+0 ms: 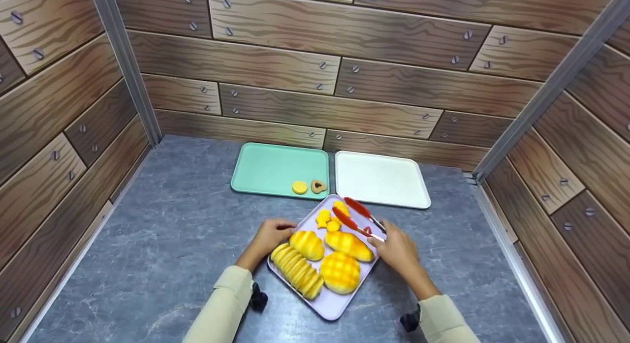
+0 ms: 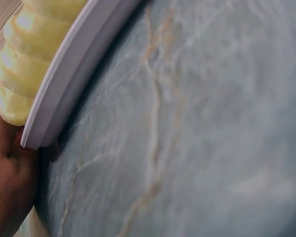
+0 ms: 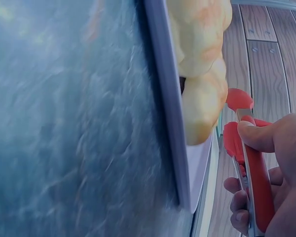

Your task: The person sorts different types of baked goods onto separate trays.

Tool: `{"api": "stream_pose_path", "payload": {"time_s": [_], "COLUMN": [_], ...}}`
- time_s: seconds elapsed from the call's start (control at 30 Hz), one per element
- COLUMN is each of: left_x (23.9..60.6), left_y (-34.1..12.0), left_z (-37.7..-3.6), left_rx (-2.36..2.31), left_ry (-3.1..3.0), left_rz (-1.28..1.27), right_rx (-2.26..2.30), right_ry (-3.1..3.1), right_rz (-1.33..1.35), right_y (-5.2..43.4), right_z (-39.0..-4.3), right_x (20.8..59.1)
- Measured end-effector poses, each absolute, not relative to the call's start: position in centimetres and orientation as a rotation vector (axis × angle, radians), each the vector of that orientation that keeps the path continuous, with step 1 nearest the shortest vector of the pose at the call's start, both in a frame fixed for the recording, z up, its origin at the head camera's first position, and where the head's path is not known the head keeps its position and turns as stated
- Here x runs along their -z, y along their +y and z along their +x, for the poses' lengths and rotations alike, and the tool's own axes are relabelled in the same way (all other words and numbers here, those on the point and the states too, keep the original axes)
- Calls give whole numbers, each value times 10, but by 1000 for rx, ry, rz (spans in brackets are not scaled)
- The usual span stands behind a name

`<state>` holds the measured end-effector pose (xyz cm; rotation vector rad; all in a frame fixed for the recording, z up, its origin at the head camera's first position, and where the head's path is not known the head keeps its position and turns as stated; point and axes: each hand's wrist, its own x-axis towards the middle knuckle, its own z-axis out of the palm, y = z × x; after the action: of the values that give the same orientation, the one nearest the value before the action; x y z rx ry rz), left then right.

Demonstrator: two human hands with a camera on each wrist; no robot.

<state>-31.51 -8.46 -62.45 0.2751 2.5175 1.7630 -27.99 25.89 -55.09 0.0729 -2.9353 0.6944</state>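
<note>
A lavender tray [image 1: 332,304] lies in the middle of the grey counter with several yellow breads on it: a ridged loaf [image 1: 298,270], a round bun [image 1: 339,272] and two oval rolls. Small yellow pieces [image 1: 327,219] lie at its far end. My left hand [image 1: 269,238] grips the tray's left edge; in the left wrist view that hand [image 2: 5,173] sits under the tray rim [image 2: 64,94] beside the ridged loaf [image 2: 24,64]. My right hand [image 1: 397,248] holds red tongs [image 1: 355,216], whose tips hover over the small pieces. The right wrist view shows the tongs [image 3: 256,173] beside the tray rim [image 3: 167,108].
A green tray [image 1: 266,168] at the back holds a yellow round piece [image 1: 299,187] and a brown heart-shaped cookie [image 1: 318,186]. A white tray [image 1: 379,179] lies to its right. Wood-patterned walls close in the counter on three sides.
</note>
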Motion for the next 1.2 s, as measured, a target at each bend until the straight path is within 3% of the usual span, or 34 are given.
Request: {"api": "stream_pose_path", "payload": {"time_s": [1.2], "left_x": [624], "left_y": [-83], "left_z": [-314], "left_rx": [-1776], "left_ry": [2505], "left_rz": [243], "right_rx": [-561], "right_ry": [-2899], "right_rz": [139], "right_y": [265], "right_z": [-282], "right_x": [569]}}
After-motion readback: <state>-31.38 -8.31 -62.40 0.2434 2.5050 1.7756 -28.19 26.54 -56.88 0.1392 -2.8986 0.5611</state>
